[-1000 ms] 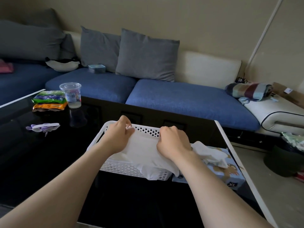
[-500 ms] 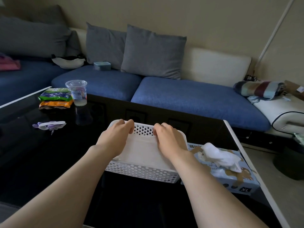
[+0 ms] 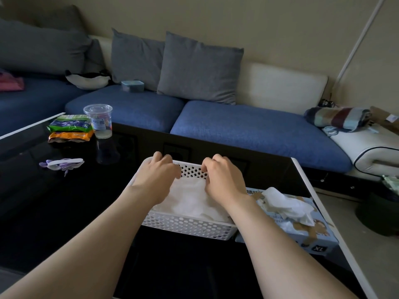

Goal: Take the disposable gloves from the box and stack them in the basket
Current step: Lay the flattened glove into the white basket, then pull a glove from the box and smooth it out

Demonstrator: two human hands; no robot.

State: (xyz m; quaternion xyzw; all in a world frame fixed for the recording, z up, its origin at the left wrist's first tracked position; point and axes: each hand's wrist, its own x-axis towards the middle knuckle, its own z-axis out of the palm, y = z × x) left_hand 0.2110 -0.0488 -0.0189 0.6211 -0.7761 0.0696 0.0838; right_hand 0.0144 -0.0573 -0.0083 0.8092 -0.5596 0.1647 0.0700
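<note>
A white perforated basket (image 3: 187, 228) sits on the black glass table straight ahead of me. White disposable gloves (image 3: 190, 201) lie flat inside it. My left hand (image 3: 155, 176) and my right hand (image 3: 223, 181) are both over the far end of the basket, fingers curled down onto the far edge of the top glove by the basket's back wall. The fingertips are hidden behind the knuckles. To the right, touching the basket, lies the blue glove box (image 3: 313, 236), marked XL, with a crumpled white glove (image 3: 287, 206) sticking out of its top opening.
A lidded plastic cup (image 3: 99, 121), two snack packets (image 3: 69, 130) and a small purple-and-white item (image 3: 62, 164) are on the table's left. A blue sofa with grey cushions (image 3: 198, 67) runs behind. The table's white edge (image 3: 323, 212) is just right of the box.
Both hands lowered the glove into the basket and slid toward its far wall. The glove hung over the near rim before and now lies inside.
</note>
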